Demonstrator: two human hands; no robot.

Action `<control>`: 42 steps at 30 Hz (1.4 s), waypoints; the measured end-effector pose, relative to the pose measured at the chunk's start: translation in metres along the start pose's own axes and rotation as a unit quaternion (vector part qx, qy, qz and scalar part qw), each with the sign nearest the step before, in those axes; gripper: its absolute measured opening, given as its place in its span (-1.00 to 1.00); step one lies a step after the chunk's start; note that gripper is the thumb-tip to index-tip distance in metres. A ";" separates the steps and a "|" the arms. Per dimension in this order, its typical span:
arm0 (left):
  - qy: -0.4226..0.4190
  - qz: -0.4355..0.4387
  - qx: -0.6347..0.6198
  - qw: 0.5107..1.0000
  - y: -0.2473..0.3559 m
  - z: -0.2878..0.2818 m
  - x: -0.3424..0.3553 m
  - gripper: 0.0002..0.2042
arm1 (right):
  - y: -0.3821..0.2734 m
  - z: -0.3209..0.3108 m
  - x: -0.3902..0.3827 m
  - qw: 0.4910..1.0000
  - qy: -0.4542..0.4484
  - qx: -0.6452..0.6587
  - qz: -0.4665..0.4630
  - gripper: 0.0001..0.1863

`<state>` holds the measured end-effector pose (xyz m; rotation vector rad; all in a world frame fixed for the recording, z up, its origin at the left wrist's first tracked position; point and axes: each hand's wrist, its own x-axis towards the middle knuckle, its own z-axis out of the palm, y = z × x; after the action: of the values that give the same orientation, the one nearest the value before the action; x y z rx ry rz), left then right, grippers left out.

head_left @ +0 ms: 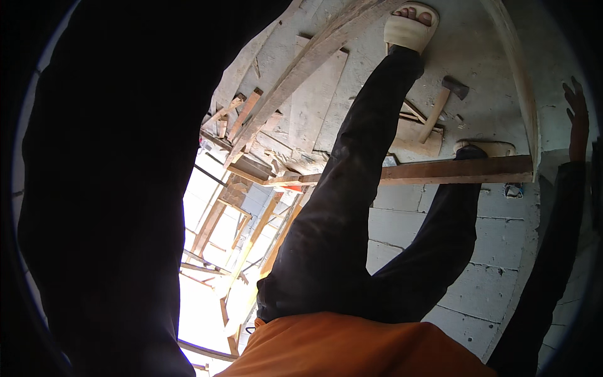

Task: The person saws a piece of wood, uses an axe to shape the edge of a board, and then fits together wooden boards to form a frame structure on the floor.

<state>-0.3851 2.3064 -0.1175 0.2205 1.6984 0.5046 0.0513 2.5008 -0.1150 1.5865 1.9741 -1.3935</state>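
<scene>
My right hand [577, 119] is at the far right edge, fingers spread, beside or against a grey wall; I cannot tell whether it touches. Nothing shows in it. A dark-sleeved right arm [553, 251] reaches up to it from the lower right. Close to the camera, a black sleeve [107, 188] fills the left side, and my left hand is out of sight. A long wooden beam [496, 169] crosses behind my legs, meeting an upright wooden bar [516, 75] near my right hand. Another wooden bar [295, 69] slants across the upper middle.
On the grey floor lies a hatchet [436, 113] with a wooden handle, near a small board [419, 139]. A flat wooden panel [316, 94] and several scraps lie farther left. My sandal [409, 31] stands between the bars. A block wall [496, 239] rises at right; timber framing [248, 239] stands at left.
</scene>
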 end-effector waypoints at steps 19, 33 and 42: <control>0.065 0.006 -0.055 0.996 0.000 0.023 0.015 -0.67 | 0.234 0.099 -0.226 0.827 0.112 0.471 0.286 -0.20; -0.022 -0.014 -0.029 0.999 0.003 0.009 -0.040 -0.28 | 0.185 0.111 -0.188 0.740 0.166 0.586 0.287 -0.31; -0.060 -0.074 -0.080 0.992 0.017 0.060 -0.052 -0.32 | 0.258 0.090 -0.225 0.747 0.139 0.592 0.268 -0.32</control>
<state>-0.3185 2.3118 -0.0711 0.0075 1.5361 0.5035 0.3250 2.2781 -0.1379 2.6273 0.3404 -2.3387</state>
